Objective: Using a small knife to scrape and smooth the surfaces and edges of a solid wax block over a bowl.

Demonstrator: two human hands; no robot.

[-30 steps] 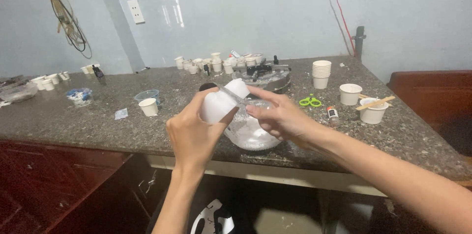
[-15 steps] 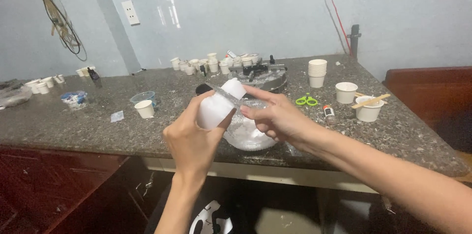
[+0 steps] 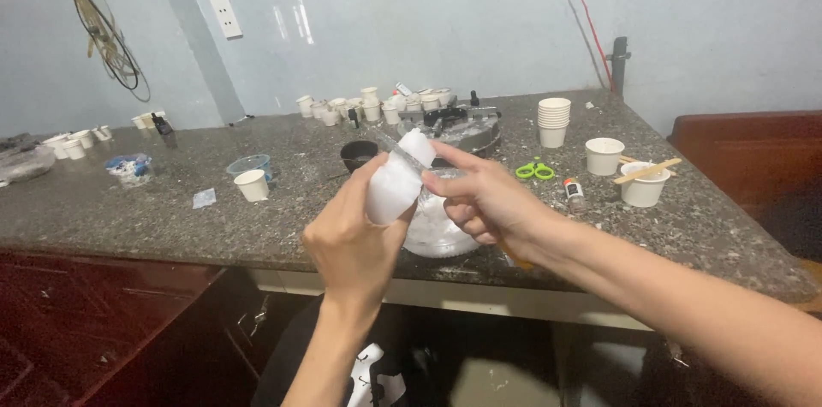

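Note:
My left hand (image 3: 353,240) grips a white plastic bottle (image 3: 398,178), tilted with its top toward the upper right, above the front edge of the granite counter (image 3: 154,219). My right hand (image 3: 488,202) pinches at the bottle's top end, fingers closed around something thin and clear that I cannot make out. Just below and behind both hands sits a clear bowl (image 3: 437,236) with a whitish mass inside, partly hidden by my hands.
A small black bowl (image 3: 358,153), a white paper cup (image 3: 252,184) and a clear blue-tinted cup (image 3: 249,165) stand left of centre. Green scissors (image 3: 536,171), a cup stack (image 3: 553,122), two white cups (image 3: 604,155) with a wooden stick (image 3: 647,171) lie right. Small pots line the wall.
The view shifted slightly; both hands hold the bottle in nearly the same pose, drifting a little lower and to the right.

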